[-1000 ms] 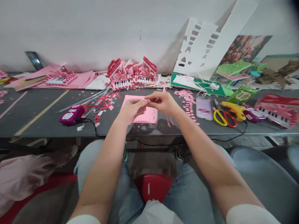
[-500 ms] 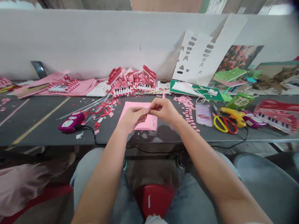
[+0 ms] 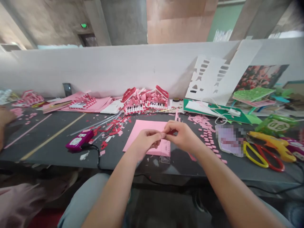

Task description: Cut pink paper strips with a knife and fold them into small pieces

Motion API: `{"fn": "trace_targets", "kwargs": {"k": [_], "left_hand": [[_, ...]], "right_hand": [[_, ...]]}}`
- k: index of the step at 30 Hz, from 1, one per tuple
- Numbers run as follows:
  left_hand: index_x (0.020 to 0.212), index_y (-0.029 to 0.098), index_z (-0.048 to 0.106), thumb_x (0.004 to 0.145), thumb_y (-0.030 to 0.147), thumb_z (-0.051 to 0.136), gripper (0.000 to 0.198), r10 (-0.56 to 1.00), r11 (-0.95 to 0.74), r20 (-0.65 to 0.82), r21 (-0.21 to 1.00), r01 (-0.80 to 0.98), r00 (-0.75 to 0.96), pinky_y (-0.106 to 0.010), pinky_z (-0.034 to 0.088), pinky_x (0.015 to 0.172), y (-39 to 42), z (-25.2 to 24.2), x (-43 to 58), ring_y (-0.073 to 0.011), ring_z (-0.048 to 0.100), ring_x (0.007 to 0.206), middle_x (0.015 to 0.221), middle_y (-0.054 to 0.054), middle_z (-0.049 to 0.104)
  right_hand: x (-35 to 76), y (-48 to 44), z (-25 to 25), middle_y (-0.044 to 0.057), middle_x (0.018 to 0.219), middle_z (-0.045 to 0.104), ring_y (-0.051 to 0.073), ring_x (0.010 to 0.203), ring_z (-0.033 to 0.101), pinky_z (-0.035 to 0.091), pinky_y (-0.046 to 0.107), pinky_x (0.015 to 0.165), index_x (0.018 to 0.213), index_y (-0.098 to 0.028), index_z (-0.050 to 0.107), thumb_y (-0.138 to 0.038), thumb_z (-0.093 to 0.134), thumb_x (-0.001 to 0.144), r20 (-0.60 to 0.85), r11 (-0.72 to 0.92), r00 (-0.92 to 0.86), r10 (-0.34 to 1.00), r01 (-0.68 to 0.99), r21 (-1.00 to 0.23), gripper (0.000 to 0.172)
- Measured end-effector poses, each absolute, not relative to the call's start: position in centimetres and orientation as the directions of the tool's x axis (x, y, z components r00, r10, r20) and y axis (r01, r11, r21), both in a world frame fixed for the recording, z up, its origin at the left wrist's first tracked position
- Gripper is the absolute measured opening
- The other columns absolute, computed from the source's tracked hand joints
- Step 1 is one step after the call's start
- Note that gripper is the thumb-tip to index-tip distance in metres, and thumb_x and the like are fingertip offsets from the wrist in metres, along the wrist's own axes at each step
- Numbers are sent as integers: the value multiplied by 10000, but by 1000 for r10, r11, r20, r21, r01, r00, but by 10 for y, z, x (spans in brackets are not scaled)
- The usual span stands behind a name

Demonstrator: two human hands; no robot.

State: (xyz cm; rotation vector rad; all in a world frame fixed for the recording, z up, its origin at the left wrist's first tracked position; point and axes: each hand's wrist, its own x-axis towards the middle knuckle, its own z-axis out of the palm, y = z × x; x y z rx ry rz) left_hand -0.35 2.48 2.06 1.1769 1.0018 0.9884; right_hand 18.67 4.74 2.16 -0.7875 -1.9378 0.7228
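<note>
My left hand (image 3: 150, 141) and my right hand (image 3: 179, 133) meet fingertip to fingertip above a pink sheet (image 3: 137, 133). Both are closed in a pinch, and whatever sits between the fingers is too small or hidden to name. Under them a clear ruler (image 3: 165, 158) lies along the sheet's right edge. Small pink rolled pieces (image 3: 209, 141) stand in rows to the right of my right hand, with a heap of pink scraps (image 3: 198, 120) behind them. Red and pink paper scraps (image 3: 116, 128) are strewn left of the sheet.
Small paper pianos (image 3: 135, 106) stand at the back against a white partition (image 3: 95, 69). A purple device (image 3: 79, 140) with a black cable sits left. Scissors (image 3: 257, 155), a yellow glue gun (image 3: 273, 144) and a phone (image 3: 229, 139) lie right. Another person's hand (image 3: 6, 118) shows at far left.
The view has tilted up and turned slightly left, so the table sits lower in the picture. My hands stay pinched together over the pink sheet. Another person's hand has appeared at far left.
</note>
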Motion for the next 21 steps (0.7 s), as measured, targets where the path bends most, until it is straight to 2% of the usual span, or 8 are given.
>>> {"fn": "trace_targets", "kwargs": {"k": [3, 5, 8, 10, 12, 18, 21], "left_hand": [[618, 174, 697, 643, 458, 938, 373, 964, 111, -87, 990, -85, 251, -262, 324, 521, 27, 20, -2, -99, 436, 530, 557, 20, 509], [590, 179, 670, 661, 448, 930, 381, 967, 112, -87, 989, -94, 238, -263, 322, 517, 28, 19, -3, -100, 433, 529, 553, 21, 498], [578, 181, 648, 672, 436, 916, 382, 972, 97, -71, 990, -107, 225, -263, 324, 515, 29, 19, -5, -98, 427, 519, 540, 26, 481], [584, 179, 645, 666, 433, 916, 381, 971, 93, -67, 990, -107, 230, -261, 319, 510, 28, 20, -6, -94, 416, 510, 535, 29, 477], [594, 173, 643, 659, 441, 925, 395, 968, 99, -74, 991, -95, 239, -256, 311, 505, 27, 20, -6, -89, 410, 508, 539, 29, 484], [553, 168, 596, 680, 440, 933, 452, 967, 95, -70, 991, -94, 246, -242, 367, 538, 26, 20, -4, -82, 438, 529, 569, 21, 504], [543, 170, 591, 688, 425, 929, 448, 970, 83, -57, 991, -101, 237, -238, 379, 544, 27, 21, -4, -80, 434, 533, 567, 22, 494]], "right_hand": [[188, 47, 23, 5, 748, 635, 160, 683, 588, 470, 328, 644, 682, -213, 653, -396, 838, 837, 498, 598, -369, 785, 242, -764, 303], [189, 47, 24, 12, 770, 661, 161, 707, 609, 488, 325, 669, 731, -209, 702, -366, 831, 842, 479, 583, -377, 793, 236, -778, 231], [190, 46, 26, 36, 869, 721, 173, 781, 657, 520, 324, 710, 903, -221, 800, -299, 791, 868, 454, 576, -425, 783, 223, -786, 86], [191, 45, 27, 48, 914, 734, 178, 816, 668, 527, 323, 717, 928, -228, 820, -303, 771, 886, 448, 583, -450, 773, 222, -782, 99], [192, 45, 28, 51, 899, 727, 175, 807, 660, 523, 319, 708, 867, -219, 814, -352, 778, 890, 452, 589, -449, 770, 230, -775, 140], [191, 47, 26, 34, 792, 684, 160, 742, 610, 503, 320, 686, 714, -188, 694, -505, 848, 819, 489, 591, -363, 793, 265, -762, 368], [191, 47, 27, 34, 782, 694, 163, 743, 612, 509, 322, 692, 723, -188, 703, -500, 855, 813, 475, 573, -354, 806, 265, -776, 358]]}}
